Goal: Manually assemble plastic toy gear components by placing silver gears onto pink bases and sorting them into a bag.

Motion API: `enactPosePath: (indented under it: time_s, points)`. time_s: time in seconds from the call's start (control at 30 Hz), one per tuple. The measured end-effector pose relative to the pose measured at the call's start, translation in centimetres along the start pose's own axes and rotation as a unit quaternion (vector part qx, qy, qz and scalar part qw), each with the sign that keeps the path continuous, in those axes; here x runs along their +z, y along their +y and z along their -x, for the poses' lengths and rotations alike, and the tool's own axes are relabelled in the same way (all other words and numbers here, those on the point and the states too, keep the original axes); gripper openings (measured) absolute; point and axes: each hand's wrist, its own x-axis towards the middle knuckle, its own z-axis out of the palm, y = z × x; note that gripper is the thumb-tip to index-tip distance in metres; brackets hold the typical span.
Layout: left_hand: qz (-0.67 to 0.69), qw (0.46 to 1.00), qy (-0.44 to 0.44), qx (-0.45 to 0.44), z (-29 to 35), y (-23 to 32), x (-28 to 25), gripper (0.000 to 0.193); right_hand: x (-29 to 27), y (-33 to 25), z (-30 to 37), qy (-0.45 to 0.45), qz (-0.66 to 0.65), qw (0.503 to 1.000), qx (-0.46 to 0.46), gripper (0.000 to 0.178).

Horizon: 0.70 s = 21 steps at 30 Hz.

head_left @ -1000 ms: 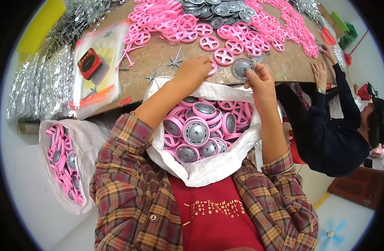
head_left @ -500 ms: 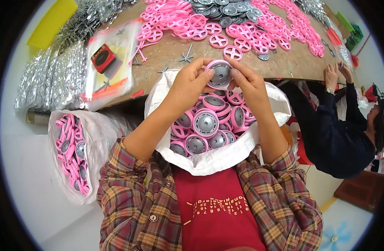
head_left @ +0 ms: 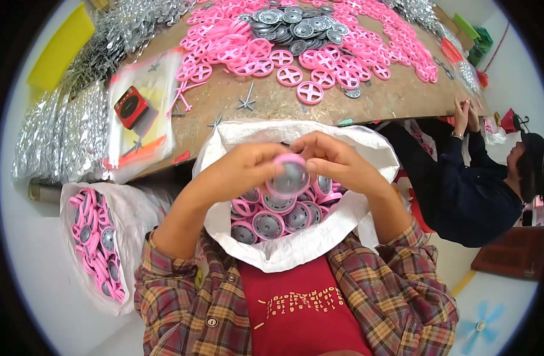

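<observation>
A toy wheel (head_left: 291, 178), a grey hubcap-like disc in a pink ring, is slightly blurred in front of me. My left hand (head_left: 251, 169) grips its left side, the thumb across the grey face. Close against the wheel's right rim is my right hand (head_left: 337, 163), its fingers curved and apart from the thumb; whether it still touches is hard to make out. Both hands are over the mouth of a white woven sack (head_left: 272, 258) between my arms. Inside the sack lie many similar wheels (head_left: 268, 225), some partly hidden by my hands.
Pink spoked rings (head_left: 310, 92) and grey discs (head_left: 301, 26) are heaped on the worktable (head_left: 224, 98). A red device (head_left: 131, 108) lies on plastic bags. Silver strips (head_left: 58, 136) hang at left, above another wheel-filled bag (head_left: 129, 237). A person (head_left: 476, 190) sits at right.
The wheel and both my hands have come down from the table edge to over the sack. My right hand has loosened from the wheel. The view has shifted slightly.
</observation>
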Motion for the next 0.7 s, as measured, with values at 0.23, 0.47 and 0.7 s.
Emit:
enactPosePath:
  time_s: [0.23, 0.47, 0.7]
  points:
    - [-0.308, 0.935, 0.160, 0.079, -7.1, -1.0, -3.9, 0.028, -12.0, 0.3, -9.4, 0.216, 0.244, 0.943, -0.064, 0.021]
    - [-0.411, 0.847, 0.310, 0.128, -16.7, -5.8, -7.8, 0.019, -17.5, 2.2, -18.8, 0.219, 0.343, 0.907, -0.110, 0.024]
    - [-0.372, 0.875, 0.262, 0.167, -11.5, -5.6, -7.0, 0.020, -5.5, -2.3, -9.1, -0.056, 0.279, 0.958, -0.026, 0.019]
